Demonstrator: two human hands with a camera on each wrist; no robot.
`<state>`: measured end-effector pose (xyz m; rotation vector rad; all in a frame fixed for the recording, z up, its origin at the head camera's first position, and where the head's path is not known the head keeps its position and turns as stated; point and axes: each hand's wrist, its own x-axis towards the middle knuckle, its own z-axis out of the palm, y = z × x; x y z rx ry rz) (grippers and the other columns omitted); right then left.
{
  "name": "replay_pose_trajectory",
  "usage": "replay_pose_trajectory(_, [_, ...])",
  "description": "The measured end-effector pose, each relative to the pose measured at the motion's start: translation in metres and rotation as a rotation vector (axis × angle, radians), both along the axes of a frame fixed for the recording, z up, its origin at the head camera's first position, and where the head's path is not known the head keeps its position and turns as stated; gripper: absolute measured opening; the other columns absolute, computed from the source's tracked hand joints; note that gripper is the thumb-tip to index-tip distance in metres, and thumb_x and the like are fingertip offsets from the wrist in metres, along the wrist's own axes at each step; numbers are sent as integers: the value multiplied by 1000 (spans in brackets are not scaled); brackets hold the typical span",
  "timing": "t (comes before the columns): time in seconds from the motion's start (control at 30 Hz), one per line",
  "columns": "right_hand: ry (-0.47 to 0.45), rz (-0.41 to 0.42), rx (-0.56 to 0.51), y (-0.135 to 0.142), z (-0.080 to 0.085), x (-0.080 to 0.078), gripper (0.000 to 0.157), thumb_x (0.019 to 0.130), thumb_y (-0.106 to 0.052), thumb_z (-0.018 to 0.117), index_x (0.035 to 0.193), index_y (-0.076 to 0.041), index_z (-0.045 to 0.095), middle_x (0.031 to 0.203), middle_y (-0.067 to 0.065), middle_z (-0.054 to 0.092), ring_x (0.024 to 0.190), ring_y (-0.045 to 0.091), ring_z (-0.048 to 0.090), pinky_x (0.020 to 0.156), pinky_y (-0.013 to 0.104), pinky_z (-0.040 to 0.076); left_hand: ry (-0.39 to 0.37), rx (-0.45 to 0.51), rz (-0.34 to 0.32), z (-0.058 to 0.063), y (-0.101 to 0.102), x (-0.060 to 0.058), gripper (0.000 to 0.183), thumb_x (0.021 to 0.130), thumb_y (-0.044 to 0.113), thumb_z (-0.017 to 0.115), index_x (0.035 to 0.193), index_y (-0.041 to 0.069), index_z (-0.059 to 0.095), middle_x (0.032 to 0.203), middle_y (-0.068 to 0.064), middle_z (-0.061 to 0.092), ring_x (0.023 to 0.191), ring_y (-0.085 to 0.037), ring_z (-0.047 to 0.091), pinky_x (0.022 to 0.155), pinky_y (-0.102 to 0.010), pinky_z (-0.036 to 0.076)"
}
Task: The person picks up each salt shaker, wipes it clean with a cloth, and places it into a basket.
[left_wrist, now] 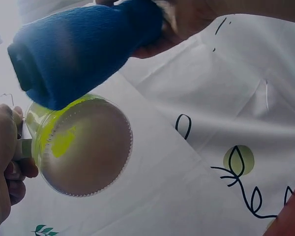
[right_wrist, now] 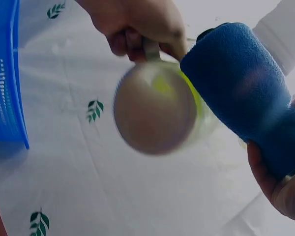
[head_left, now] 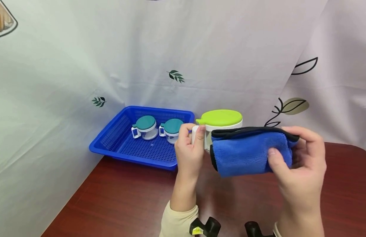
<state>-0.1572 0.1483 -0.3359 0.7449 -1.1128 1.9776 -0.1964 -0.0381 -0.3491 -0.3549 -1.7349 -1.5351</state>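
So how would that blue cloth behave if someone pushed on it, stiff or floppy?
The blue cloth is likely floppy: it narrows where the right hand grips it. Its fuzzy pile suggests it isn't slippery. Being folded in layers, it may open up if released.

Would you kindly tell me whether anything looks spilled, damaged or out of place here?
Nothing stands out. Two teal-lidded jars stand upright in the blue basket, the left hand holds the lime-lidded jar, and the right hand grips a folded blue cloth. No spill or damage shows.
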Motion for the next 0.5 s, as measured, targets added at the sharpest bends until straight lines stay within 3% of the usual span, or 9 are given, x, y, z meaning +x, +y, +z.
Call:
replay_pose_trajectory(0.27, [-66,-62,-130,26,1,-6,47,65,27,52,110,19,44,85,26,58,69,25,58,60,25,48,12,25,11,1,2,-2,19,90,14,61,89,-1,50,56,-12,58,50,-17,57,45,-27,47])
replay_pose_trajectory(0.5, [-25,7,-33,15,3,-4,47,66,28,48,112,18,44,91,27,56,74,26,56,61,25,48,20,27,56,1,2,-1,20,90,15,61,88,-2,50,54,-12,57,47,-17,56,41,-25,45])
